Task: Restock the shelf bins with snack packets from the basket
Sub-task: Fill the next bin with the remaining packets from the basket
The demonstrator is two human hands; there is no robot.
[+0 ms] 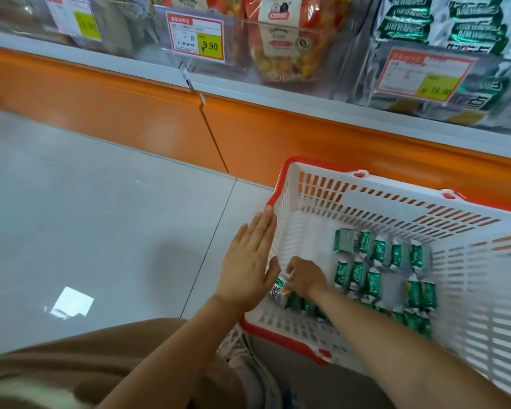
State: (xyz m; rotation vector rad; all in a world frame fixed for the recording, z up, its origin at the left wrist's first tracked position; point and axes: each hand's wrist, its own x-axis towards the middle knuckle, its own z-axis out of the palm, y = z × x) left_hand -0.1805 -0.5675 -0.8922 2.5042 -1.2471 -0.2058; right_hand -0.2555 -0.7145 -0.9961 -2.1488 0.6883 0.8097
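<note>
We see the left hand (250, 261) flat, fingers straight, against the basket (396, 202) rim; right hand (306, 277) inside grips a green snack packet (280, 290); more packets (381, 261) lie on the basket bottom, below the shelf bins (455, 69)

Your left grip (248, 261) is flat, back upward. Its four fingers are straight and held together, and the thumb is spread out toward the right. The fingertips (266, 216) lie at the left rim of the basket (291, 231). The left forearm is bare and comes up from the bottom centre of the view, in line with the wrist. Your right grip (306, 278) sits just beside the left thumb, back upward, fingers curled downward and pinching a snack packet (278, 289). The right forearm is bare and runs in from the lower right corner.
</note>
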